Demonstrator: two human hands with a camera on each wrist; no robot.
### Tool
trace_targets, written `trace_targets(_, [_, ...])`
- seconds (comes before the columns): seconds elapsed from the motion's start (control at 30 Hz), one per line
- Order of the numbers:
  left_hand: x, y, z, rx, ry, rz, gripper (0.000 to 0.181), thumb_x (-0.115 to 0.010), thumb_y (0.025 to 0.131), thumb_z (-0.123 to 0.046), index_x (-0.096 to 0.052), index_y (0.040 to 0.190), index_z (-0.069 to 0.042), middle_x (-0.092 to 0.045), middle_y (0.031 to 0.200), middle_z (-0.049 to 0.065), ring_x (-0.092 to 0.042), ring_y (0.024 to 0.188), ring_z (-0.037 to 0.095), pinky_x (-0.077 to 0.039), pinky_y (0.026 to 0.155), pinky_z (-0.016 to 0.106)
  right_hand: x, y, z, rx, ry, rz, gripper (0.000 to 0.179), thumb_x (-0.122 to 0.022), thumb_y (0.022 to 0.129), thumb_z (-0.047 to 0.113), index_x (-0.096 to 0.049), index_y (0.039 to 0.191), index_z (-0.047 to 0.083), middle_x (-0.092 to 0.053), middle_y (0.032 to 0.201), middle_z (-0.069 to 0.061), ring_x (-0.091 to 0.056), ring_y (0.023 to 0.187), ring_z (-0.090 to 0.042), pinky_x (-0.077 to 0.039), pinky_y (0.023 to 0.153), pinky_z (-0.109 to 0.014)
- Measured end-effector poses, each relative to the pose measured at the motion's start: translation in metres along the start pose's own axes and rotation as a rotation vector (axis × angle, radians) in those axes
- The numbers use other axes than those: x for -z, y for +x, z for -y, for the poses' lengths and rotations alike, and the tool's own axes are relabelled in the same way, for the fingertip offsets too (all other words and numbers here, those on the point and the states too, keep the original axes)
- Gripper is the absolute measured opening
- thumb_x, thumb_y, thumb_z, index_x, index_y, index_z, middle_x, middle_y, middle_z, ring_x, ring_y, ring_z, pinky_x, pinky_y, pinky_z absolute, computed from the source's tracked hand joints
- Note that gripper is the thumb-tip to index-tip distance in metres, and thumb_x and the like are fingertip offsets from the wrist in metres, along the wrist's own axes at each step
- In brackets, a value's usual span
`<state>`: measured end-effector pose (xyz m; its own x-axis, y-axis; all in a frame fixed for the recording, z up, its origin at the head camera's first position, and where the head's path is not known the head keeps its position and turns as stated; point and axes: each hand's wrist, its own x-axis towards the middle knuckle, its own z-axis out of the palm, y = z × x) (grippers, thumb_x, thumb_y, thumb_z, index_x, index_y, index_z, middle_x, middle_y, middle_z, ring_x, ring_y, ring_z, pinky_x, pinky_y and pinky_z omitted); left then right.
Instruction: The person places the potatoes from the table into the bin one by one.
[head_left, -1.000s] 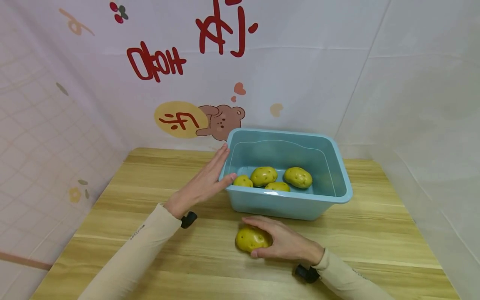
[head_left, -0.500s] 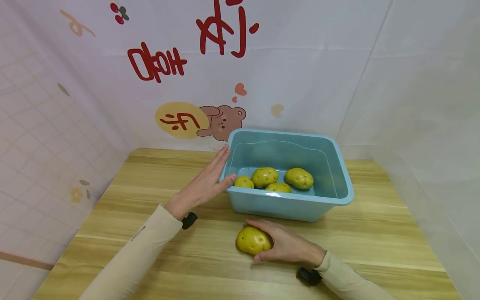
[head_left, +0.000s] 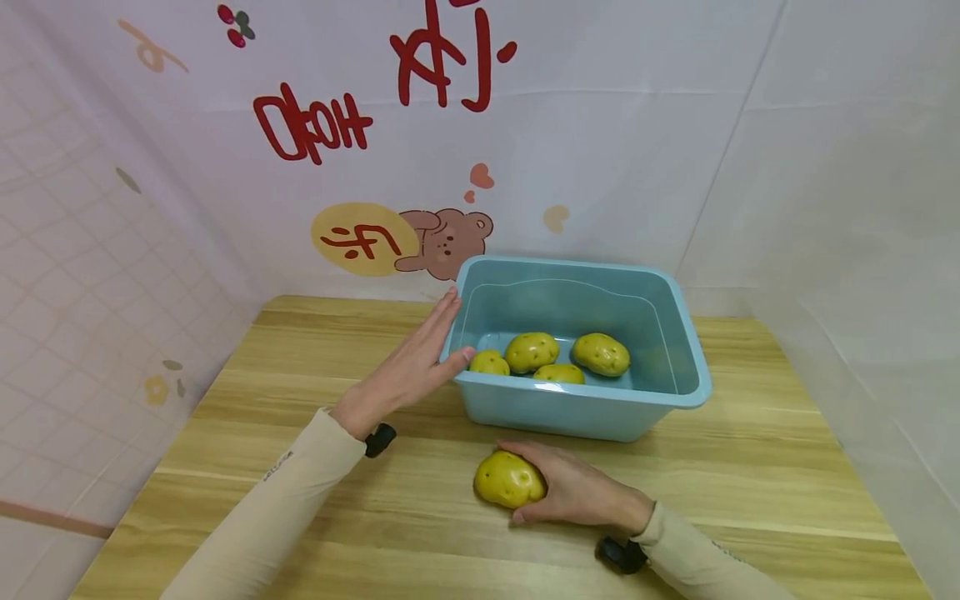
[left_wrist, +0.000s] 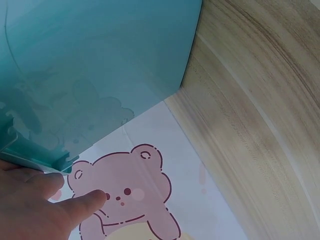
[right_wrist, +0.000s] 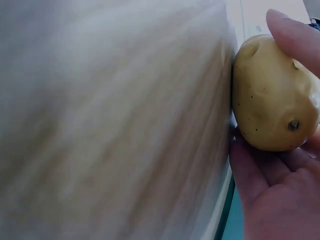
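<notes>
A yellow potato lies on the wooden table in front of a light-blue plastic bin. My right hand holds this potato from the right, thumb on the near side and fingers on the far side. The right wrist view shows the potato against the tabletop between thumb and fingers. With fingers straight, my left hand rests along the bin's left side, its thumb at the front left corner. Inside the bin sit several more potatoes, some partly hidden by the front wall.
The wooden table reaches back to a white printed cloth hung behind the bin. White sheets also stand to the left and right. A black band is on the right wrist, and another on the left.
The right hand's fingers have settled slightly differently around the potato, which stays at nearly the same spot. The left hand and the bin look unmoved.
</notes>
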<state>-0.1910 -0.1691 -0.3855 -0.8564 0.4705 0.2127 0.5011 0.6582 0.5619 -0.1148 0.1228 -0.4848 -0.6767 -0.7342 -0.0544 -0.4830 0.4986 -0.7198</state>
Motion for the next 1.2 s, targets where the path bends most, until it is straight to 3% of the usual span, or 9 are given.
trace_targets(0.37, [0.000,0.000,0.000,-0.011,-0.001,-0.008,0.087,-0.042,0.105,-0.059,-0.015,0.166,-0.004,-0.004,0.174,0.007,-0.014,0.158,0.027,-0.022,0.123,0.054,0.008,-0.009,0.007,0.025,-0.031,-0.045,0.084,-0.087,0.084,0.039,-0.047,0.154,0.015,-0.058,0.140,0.006,-0.058,0.117,-0.010,-0.051,0.102,-0.040])
trace_targets(0.6, [-0.001,0.000,0.000,-0.011,0.000,-0.008,0.087,-0.043,0.105,-0.058,-0.015,0.166,-0.003,-0.004,0.174,0.007,-0.013,0.158,0.027,-0.022,0.123,0.056,0.017,-0.019,0.015,0.034,-0.042,-0.055,0.083,-0.087,0.085,0.036,-0.047,0.155,0.016,-0.056,0.143,0.009,-0.057,0.118,-0.009,-0.050,0.103,-0.039])
trace_targets(0.73, [-0.001,0.001,0.001,-0.014,0.002,-0.012,0.086,-0.042,0.105,-0.058,-0.016,0.165,-0.003,-0.004,0.174,0.007,-0.013,0.158,0.027,-0.022,0.123,0.056,0.023,-0.026,0.021,0.045,-0.038,-0.073,0.084,-0.087,0.084,0.038,-0.047,0.155,0.017,-0.055,0.144,0.011,-0.057,0.120,-0.009,-0.050,0.103,-0.039])
trace_targets(0.97, [-0.002,0.000,0.002,-0.008,0.004,-0.009,0.085,-0.042,0.105,-0.057,-0.015,0.166,-0.003,-0.003,0.174,0.004,-0.012,0.159,0.025,-0.022,0.123,0.055,0.036,-0.041,0.037,0.051,-0.071,-0.135,0.086,-0.087,0.083,0.040,-0.044,0.156,0.029,-0.055,0.144,0.011,-0.058,0.118,-0.010,-0.052,0.098,-0.039])
trace_targets(1.2, [-0.002,0.001,0.003,-0.018,0.004,-0.014,0.084,-0.042,0.106,-0.055,-0.013,0.166,-0.004,-0.002,0.174,0.004,-0.010,0.159,0.025,-0.020,0.124,0.054,0.052,-0.054,0.052,0.077,-0.102,-0.200,0.086,-0.085,0.084,0.048,-0.045,0.156,0.027,-0.055,0.146,0.011,-0.058,0.122,-0.011,-0.053,0.097,-0.040])
